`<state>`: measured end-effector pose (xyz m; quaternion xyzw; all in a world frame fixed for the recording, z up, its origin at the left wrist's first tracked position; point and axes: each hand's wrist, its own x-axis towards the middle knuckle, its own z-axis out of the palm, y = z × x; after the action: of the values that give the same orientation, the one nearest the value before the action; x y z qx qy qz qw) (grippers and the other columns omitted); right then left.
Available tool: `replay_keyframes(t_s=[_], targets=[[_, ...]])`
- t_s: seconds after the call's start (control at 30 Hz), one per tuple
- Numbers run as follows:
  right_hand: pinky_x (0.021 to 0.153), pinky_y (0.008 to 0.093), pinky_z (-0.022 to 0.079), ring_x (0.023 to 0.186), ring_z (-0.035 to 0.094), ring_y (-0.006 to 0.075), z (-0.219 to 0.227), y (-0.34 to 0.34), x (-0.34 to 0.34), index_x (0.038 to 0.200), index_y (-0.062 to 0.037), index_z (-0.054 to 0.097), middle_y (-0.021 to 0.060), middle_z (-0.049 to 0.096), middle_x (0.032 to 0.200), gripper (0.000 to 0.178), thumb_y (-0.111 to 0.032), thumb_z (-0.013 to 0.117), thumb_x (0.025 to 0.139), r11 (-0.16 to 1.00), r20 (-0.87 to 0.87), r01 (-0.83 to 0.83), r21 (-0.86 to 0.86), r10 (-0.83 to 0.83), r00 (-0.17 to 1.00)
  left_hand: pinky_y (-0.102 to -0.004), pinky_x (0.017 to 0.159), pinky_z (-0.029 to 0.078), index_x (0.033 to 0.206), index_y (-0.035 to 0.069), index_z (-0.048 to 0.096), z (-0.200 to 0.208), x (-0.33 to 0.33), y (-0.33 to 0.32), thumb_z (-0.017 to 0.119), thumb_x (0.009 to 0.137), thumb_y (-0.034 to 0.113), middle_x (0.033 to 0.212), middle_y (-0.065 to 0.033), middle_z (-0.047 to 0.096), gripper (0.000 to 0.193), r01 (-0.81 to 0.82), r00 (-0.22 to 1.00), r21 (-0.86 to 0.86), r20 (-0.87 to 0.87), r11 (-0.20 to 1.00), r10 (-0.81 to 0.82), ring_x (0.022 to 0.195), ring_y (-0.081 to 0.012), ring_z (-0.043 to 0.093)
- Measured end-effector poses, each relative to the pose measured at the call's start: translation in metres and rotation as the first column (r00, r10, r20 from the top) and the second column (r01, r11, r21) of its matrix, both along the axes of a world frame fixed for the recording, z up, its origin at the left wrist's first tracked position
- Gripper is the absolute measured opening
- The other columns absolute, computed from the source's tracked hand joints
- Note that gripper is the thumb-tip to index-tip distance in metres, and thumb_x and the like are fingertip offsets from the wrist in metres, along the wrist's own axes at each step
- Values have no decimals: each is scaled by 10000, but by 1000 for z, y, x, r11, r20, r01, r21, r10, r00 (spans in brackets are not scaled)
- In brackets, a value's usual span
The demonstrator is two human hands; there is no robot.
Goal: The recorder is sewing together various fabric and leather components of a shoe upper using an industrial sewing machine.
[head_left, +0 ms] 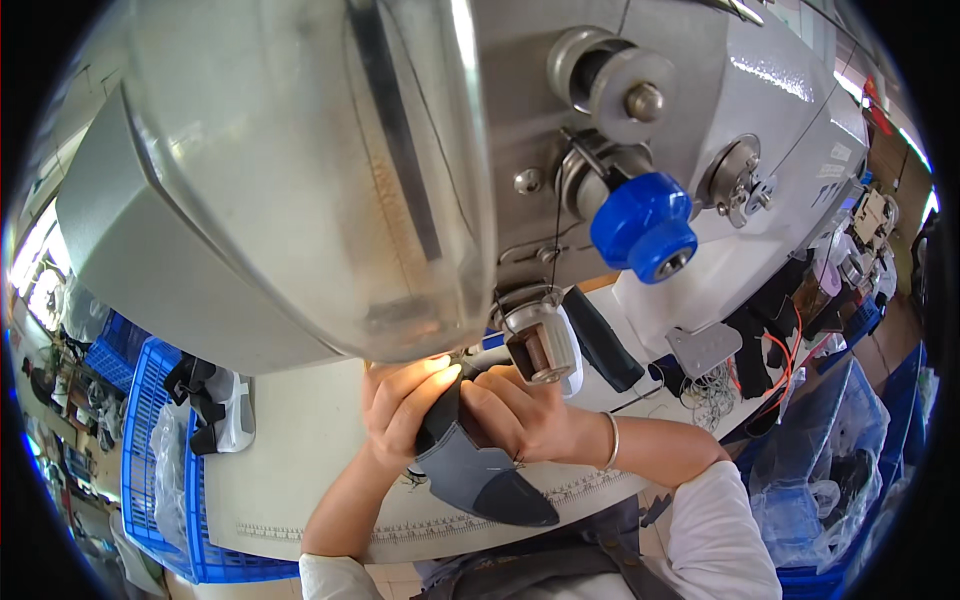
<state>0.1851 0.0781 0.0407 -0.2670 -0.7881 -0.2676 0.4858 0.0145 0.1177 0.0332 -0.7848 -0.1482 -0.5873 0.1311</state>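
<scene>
Most of the view is taken up by a big grey sewing machine [300, 190]. The work seems to be partway through: at the machine, a grey and black shoe piece [470, 470] is held, and its grey and dark parts look already joined. The spot under the machine's head is hidden, so it cannot be told how much sewing is done or left.

Next in size is the pale worktop [300, 430]. Its near edge is curved and marked with a ruler strip [400, 531], and the piece's dark tip is hung out toward that edge. Open room is seen to the left of the hands. Less is left above them, where the machine comes down close. Past the left edge, blue baskets [197, 520] are set; past the right, a blue bin [790, 490] is lined with clear plastic.

By the left edge, a white and black shoe part [237, 415] is seen.

The piece's top end is pinched in the left hand [408, 408], with the grip closed. The right hand [515, 412] is curled against its other side, but its fingertips are hidden, so its grip cannot be told.

Smaller things are seen too: a blue knob [645, 228], then a thin bracelet [614, 440] on the right wrist.
</scene>
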Motion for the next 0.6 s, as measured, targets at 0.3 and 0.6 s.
replay_keyframes(t_s=[0.3,0.6], targets=[[591,286,490,758,631,195,6,-10,34,977,-44,614,55,615,910,289,-149,732,735,992,129,-120,33,114,985,-412,796,516,972,15,716,2,2,5,703,686,148,977,-93,689,316,-32,999,85,-37,996,35,876,-270,639],[927,347,510,1067,580,137,21,34,79,1232,-195,607,-42,591,1048,391,-121,651,850,984,340,-4,177,-57,939,-368,723,511,969,23,713,4,3,4,727,679,151,976,-94,697,318,7,1000,20,22,1000,-7,807,-263,615]])
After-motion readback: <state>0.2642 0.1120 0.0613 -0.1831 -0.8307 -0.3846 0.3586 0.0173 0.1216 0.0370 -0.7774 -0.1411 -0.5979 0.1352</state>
